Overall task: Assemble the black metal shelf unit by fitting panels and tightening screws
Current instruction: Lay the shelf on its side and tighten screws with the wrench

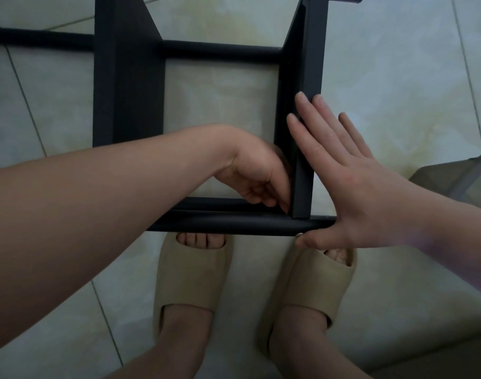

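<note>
The black metal shelf unit stands on the tiled floor, seen from above. Its front tube (220,222) runs across just ahead of my feet, and a right upright panel (313,64) meets it. My left hand (255,176) reaches inside the frame, its fingers curled down into the inner corner of that joint; what they hold is hidden. My right hand (351,181) lies flat with straight fingers against the outside of the right panel. Its thumb presses a small silver screw head (299,234) on the front tube.
A wide left panel (127,91) and a rear crossbar (220,51) form the rest of the frame. My feet in beige slippers (190,274) stand right against the front tube. A grey object (453,179) sits at the right edge.
</note>
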### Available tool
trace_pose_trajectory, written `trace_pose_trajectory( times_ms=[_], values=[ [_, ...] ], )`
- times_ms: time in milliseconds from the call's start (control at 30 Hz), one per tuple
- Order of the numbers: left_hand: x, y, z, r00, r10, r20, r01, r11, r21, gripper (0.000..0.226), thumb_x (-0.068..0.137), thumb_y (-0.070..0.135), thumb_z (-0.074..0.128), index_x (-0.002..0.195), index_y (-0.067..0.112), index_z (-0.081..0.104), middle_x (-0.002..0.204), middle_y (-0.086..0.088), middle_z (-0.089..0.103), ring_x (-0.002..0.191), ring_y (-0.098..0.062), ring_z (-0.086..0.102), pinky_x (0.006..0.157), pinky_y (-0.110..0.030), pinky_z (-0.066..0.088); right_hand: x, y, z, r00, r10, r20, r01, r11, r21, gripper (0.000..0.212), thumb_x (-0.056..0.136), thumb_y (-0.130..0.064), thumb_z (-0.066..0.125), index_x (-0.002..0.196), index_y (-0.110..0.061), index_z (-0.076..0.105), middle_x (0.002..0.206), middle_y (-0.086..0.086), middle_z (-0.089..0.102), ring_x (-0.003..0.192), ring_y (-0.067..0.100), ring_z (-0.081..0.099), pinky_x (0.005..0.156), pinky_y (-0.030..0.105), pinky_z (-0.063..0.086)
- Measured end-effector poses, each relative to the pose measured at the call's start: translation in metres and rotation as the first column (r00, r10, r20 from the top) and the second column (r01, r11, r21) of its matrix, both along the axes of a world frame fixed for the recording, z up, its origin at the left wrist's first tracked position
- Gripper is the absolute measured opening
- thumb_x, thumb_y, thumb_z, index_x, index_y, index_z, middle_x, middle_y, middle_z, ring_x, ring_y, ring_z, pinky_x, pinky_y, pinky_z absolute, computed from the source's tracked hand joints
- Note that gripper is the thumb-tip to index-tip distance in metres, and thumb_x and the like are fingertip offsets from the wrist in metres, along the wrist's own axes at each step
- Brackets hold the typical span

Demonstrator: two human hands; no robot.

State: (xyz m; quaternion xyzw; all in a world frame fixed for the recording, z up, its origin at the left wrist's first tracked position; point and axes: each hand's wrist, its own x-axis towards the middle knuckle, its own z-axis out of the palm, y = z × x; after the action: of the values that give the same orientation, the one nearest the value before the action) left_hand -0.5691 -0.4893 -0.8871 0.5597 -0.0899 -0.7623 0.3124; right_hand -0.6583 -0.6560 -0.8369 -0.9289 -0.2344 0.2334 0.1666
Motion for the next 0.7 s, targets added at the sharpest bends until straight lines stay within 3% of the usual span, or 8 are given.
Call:
trace_pose_trajectory(
  times_ms=[167,367,500,700],
  values=[
    [0.0019,0.0033,0.0004,1.000,-0.001,-0.030,0.001,1.000,-0.024,0.018,0.090,-0.001,0.061,0.084,0.015,0.066,0.069,0.007,0.067,0.068,-0.008,0.055,0.067,-0.021,0.042,0.0000,-0.0003,0.0001,1.000,0.001,0.001,-0.001,1.000,0.003,0.136,0.064,-0.077,0.061,0.162,-0.010,-0.005,0.169,0.008,-0.018,0.155,0.023,-0.019,0.125,0.057,0.002],
    [0.0032,0.0031,0.0011,0.999,-0.018,-0.036,0.018,1.000,0.001,0.011,0.092,0.010,0.061,0.088,0.016,0.069,0.080,0.005,0.070,0.070,-0.010,0.057,0.070,-0.023,0.045,-0.0001,0.0005,0.0004,1.000,-0.002,-0.001,0.002,1.000,0.005,0.135,0.064,-0.077,0.060,0.162,-0.010,-0.005,0.169,0.008,-0.018,0.155,0.023,-0.019,0.125,0.056,0.001],
    [0.0008,0.0006,0.0007,1.000,-0.020,-0.003,0.020,1.000,0.001,0.014,0.092,0.005,0.061,0.084,0.014,0.068,0.073,0.003,0.069,0.066,-0.009,0.054,0.065,-0.020,0.044,0.0000,0.0007,0.0011,1.000,-0.004,-0.006,0.004,1.000,0.005,0.135,0.065,-0.077,0.060,0.162,-0.009,-0.005,0.169,0.007,-0.018,0.155,0.023,-0.020,0.125,0.056,0.001],
    [-0.0008,0.0024,0.0000,0.999,0.036,-0.022,-0.036,0.999,-0.029,0.016,0.092,-0.001,0.061,0.085,0.013,0.065,0.072,0.003,0.066,0.069,-0.010,0.054,0.069,-0.022,0.043,0.0000,0.0010,0.0012,1.000,-0.004,-0.010,0.004,1.000,0.003,0.136,0.064,-0.077,0.059,0.162,-0.009,-0.006,0.169,0.008,-0.018,0.155,0.023,-0.020,0.126,0.055,0.000]
  ],
)
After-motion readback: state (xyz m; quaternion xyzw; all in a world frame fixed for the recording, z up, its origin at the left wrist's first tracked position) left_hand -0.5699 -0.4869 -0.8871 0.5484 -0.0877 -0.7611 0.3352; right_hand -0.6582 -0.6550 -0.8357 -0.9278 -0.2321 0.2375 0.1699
